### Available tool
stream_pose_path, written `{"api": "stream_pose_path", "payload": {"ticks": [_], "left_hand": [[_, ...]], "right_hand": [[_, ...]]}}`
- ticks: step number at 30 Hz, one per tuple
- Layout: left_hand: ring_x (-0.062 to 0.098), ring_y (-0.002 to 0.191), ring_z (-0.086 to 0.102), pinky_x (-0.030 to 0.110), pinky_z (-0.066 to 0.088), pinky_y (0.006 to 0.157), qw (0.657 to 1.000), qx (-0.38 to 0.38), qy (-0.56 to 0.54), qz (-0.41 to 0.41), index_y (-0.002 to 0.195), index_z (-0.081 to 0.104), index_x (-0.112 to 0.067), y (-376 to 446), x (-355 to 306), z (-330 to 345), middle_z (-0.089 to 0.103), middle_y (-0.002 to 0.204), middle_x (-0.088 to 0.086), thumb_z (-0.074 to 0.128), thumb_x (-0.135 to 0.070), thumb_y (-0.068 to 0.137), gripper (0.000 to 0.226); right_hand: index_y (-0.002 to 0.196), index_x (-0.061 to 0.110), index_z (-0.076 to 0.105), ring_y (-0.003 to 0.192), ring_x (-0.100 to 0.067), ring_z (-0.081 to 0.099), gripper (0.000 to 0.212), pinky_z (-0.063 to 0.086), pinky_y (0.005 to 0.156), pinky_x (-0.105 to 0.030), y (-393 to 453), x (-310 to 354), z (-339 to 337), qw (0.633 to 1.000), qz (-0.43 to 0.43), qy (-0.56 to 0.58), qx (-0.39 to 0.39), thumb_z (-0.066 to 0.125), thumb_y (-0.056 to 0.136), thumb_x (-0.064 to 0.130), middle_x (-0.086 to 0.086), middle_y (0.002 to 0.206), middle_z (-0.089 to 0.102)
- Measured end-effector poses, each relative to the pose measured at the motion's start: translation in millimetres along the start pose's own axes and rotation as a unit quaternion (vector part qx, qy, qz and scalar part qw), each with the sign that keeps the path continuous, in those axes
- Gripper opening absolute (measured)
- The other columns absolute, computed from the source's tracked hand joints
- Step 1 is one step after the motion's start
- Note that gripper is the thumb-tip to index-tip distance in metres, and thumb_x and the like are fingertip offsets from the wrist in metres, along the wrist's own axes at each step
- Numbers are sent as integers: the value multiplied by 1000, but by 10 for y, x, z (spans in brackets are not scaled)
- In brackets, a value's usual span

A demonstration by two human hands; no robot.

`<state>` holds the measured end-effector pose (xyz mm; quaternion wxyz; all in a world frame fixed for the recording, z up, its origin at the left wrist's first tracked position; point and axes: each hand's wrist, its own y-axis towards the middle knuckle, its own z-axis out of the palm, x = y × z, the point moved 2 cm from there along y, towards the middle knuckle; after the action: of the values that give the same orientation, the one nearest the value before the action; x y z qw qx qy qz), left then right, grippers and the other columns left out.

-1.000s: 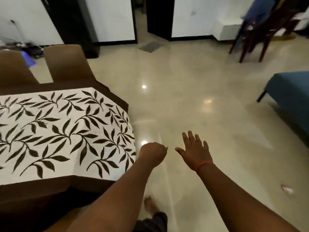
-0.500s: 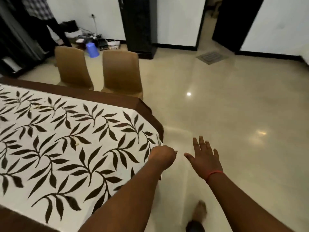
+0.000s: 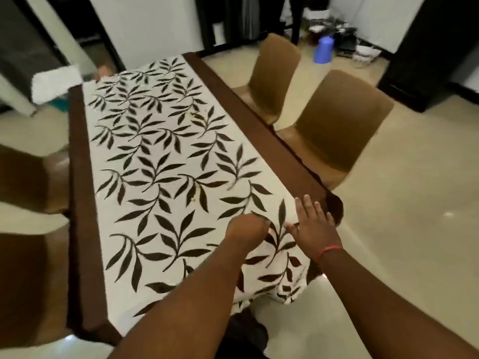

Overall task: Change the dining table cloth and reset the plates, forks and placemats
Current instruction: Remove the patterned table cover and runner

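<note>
Worktop [image 3: 259, 130]: long brown dining surface, its long axis running away from the person toward the far wall; no plates, forks or placemats show on it.
Cloth [image 3: 160, 161]: white with dark leaves, lying lengthwise along the worktop, its near end draped over the near right corner.
Left hand [image 3: 247, 229]: fingers curled, knuckles up, on the cloth near that corner; whether it pinches fabric I cannot tell.
Right hand [image 3: 315, 224]: fingers straight and spread, laid at the cloth's right edge, just beside the left hand.
Bearing: nearly all the cloth lies ahead and to the left of both hands; the right hand is nearer the corner.
</note>
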<state>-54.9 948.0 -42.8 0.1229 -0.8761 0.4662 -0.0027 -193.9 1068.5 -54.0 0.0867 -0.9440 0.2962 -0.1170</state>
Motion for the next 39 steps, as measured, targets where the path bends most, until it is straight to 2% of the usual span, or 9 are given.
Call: {"api": "stream_pose_path", "payload": {"ticks": [3,6,11,15,22,27,31,35,39], "left_hand": [[30,100,67,40,51,82,996,1,-14,-85,109,70,-17,193,522,58,71,106,7,34,-36,104,41],[29,96,67,38,49,74,988,23,-39,-147,109,68,-19,315,1025,179,69,106,6,42,-28,101,29],[31,101,66,42,51,85,965,42,-72,-249,116,67,-14,247,1613,276,68,111,10,29,-34,107,44],[27,100,65,38,52,84,924,44,-139,-353,119,63,-18,-69,1893,376,67,112,7,30,-32,106,38],[22,94,65,32,45,79,823,17,-199,-532,104,71,-18,-640,2071,461,70,101,4,26,-48,104,54],[21,86,65,29,42,73,792,9,-206,-575,101,70,-16,-701,2003,468,70,94,4,28,-48,104,53],[15,72,57,29,42,67,790,-8,-194,-582,91,69,-17,-520,1869,429,61,77,-4,26,-48,105,54],[18,73,61,29,40,64,789,-28,-194,-582,77,58,-20,-329,1732,407,55,71,-4,24,-47,105,52],[17,67,56,29,37,62,757,-68,-232,-607,69,50,-18,-154,1677,369,51,63,-4,27,-45,105,51]], "right_hand": [[158,27,4,153,-29,8,78,15,120,-53,580,428,-29,996,-80,-27,15,22,95,69,-3,167,3],[159,23,6,153,-29,5,76,15,121,-48,1121,861,17,989,-132,-25,68,27,98,64,-5,167,1],[154,13,26,149,-33,18,70,22,121,-43,1771,1624,183,960,-251,-57,110,40,100,54,-15,163,16],[144,10,41,133,-32,40,57,37,111,-43,1985,2184,346,940,-318,-44,111,49,98,44,-15,148,39],[146,10,39,135,-35,36,55,31,113,-42,2088,2813,624,895,-420,-112,97,51,99,37,-20,145,42],[135,16,50,127,-29,40,52,50,96,-36,2000,2863,662,855,-496,-84,122,60,86,-1,-10,140,45],[124,14,55,119,-26,45,39,51,87,-33,2095,2822,645,825,-539,-92,142,53,89,-4,-8,127,50],[124,12,55,115,-28,50,41,48,91,-34,2221,2751,600,807,-562,-83,164,56,85,-4,-10,123,52],[119,9,55,105,-31,58,32,50,84,-37,2335,2637,553,809,-560,-77,163,50,89,-2,-14,113,55]]}}
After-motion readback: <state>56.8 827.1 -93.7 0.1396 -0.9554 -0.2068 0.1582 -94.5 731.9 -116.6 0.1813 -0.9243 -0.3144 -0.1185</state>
